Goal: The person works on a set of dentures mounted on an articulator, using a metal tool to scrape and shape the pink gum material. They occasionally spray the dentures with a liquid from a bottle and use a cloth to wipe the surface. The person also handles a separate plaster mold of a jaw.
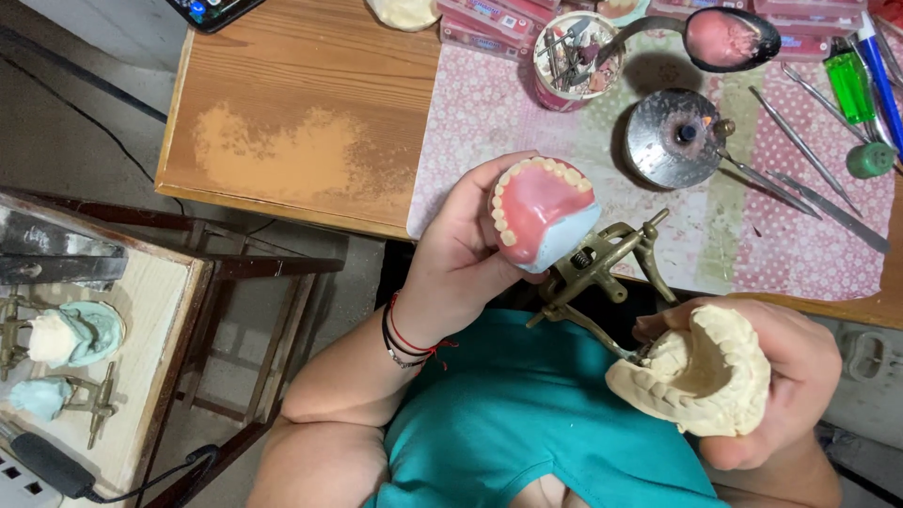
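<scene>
Gripping the denture [541, 212] in the left hand [458, 268], the right hand [781, 376] is clasping the cast [701, 376], articulator [602, 268] hinged open; closing them next is needing careful alignment.

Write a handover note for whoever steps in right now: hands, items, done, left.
Left hand: grips the pink wax denture with a row of teeth on a pale blue base.
Right hand: holds the cream plaster dental cast.
The brass hinged articulator joins both halves and stands swung open over the lap.
Done: teeth are set in the wax.
Left: halves not closed together; metal hand tools lie untouched on the patterned mat.
</scene>
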